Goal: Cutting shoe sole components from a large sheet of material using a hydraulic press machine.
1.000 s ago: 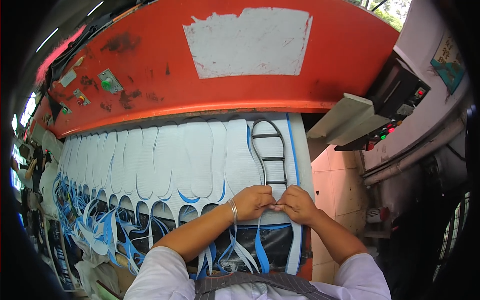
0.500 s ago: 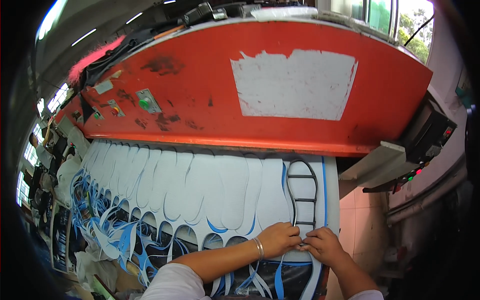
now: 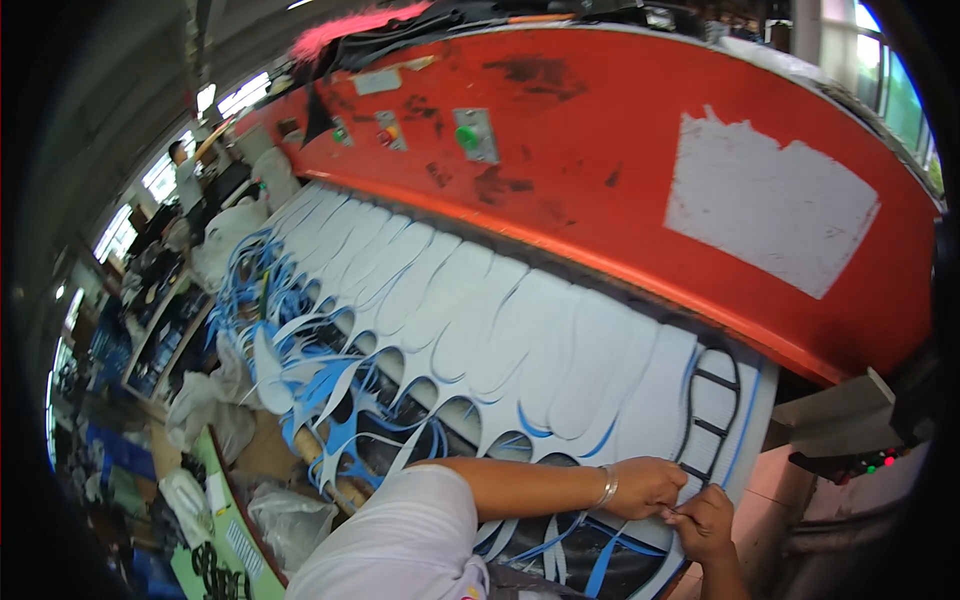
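Note:
A black metal cutting die (image 3: 711,428), shaped like a shoe sole with crossbars, lies on the white sheet material (image 3: 640,400) near its right edge. At the near end of the die, my left hand (image 3: 648,486) and my right hand (image 3: 705,522) meet, their fingertips pinched together. What they pinch is too small and covered to make out; the near tip of the die is hidden by them. Left of the die, several sole-shaped cuts run across the sheet. White and blue offcut strips (image 3: 340,390) hang from its near edge.
Behind the sheet stands the red beam of a press (image 3: 580,130) with a green button (image 3: 468,137). A grey metal bracket (image 3: 835,412) juts out at the right. Plastic bags (image 3: 290,520) and a green board (image 3: 235,520) are at lower left. A person (image 3: 188,180) stands far off left.
My view has turned left and tilted, so the press and sheet now slant down to the right. My hands remain together at the near end of the die.

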Demonstrator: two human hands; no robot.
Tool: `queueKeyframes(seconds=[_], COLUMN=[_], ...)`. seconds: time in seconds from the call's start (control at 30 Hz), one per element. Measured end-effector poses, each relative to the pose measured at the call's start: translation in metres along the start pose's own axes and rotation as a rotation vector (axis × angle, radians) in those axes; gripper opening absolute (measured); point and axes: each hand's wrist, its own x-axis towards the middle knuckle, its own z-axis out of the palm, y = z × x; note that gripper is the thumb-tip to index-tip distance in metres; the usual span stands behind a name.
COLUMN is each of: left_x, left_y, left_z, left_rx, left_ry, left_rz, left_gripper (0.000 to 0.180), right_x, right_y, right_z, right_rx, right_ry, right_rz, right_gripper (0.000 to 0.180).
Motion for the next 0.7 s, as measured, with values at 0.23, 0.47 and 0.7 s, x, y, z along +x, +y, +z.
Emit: queueKeyframes(seconds=[0.23, 0.47, 0.7], left_x=[-0.001, -0.065, -0.382], left_y=[-0.001, 0.064, 0.133], left_z=[0.004, -0.124, -0.305], left_rx=[-0.011, 0.133, 0.913], left_ry=[-0.011, 0.491, 1.133], left_rz=[-0.024, -0.060, -1.065], left_gripper=[0.010, 0.009, 0.023], right_x=[-0.002, -0.029, -0.051], right_y=[-0.004, -0.013, 0.011], right_z=[-0.001, 0.001, -0.007], right_rx=[0.034, -0.030, -0.008], right_ry=[-0.016, 0.021, 0.017], right_rz=[0.019, 0.050, 0.063], right_gripper=[0.017, 0.021, 0.028])
